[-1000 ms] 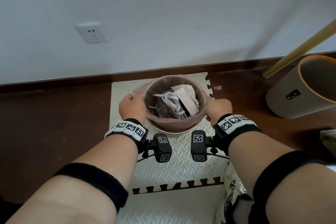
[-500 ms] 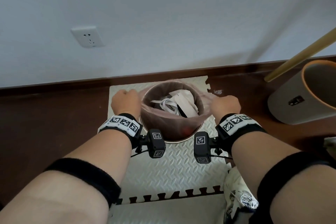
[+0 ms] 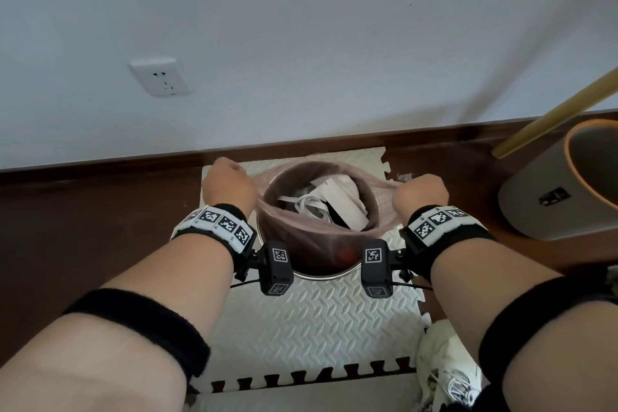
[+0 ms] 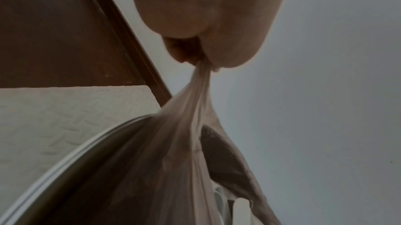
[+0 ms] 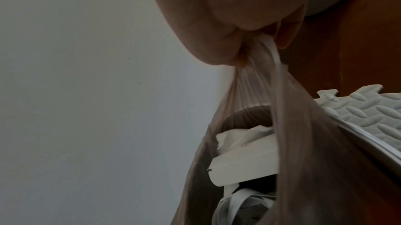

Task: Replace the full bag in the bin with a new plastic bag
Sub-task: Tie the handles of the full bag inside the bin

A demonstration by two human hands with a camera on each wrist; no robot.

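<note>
A thin brownish plastic bag point(image 3: 311, 237) full of white paper and rubbish hangs partly out of a round bin point(image 3: 321, 274) with a pale rim, on a white foam mat. My left hand point(image 3: 227, 184) grips the bag's left edge, bunched between the fingers point(image 4: 184, 55). On the other side my right hand point(image 3: 421, 194) grips the right edge, gathered in its fingers point(image 5: 284, 40). The bag point(image 4: 173, 143) is stretched taut between both fists, above the bin's rim point(image 4: 65, 156). White paper scraps point(image 5: 243, 158) show inside the bag point(image 5: 303, 143).
The foam mat point(image 3: 321, 321) lies on a dark wooden floor against a white wall with a socket point(image 3: 160, 77). A larger grey bin with an orange rim point(image 3: 561, 191) and a wooden pole point(image 3: 555, 114) stand at the right. A white patterned bag point(image 3: 444, 375) lies at lower right.
Both hands have risen and spread apart, pulling the bag's edges off the bin's rim and lifting the bag upward. The view has tilted slightly.
</note>
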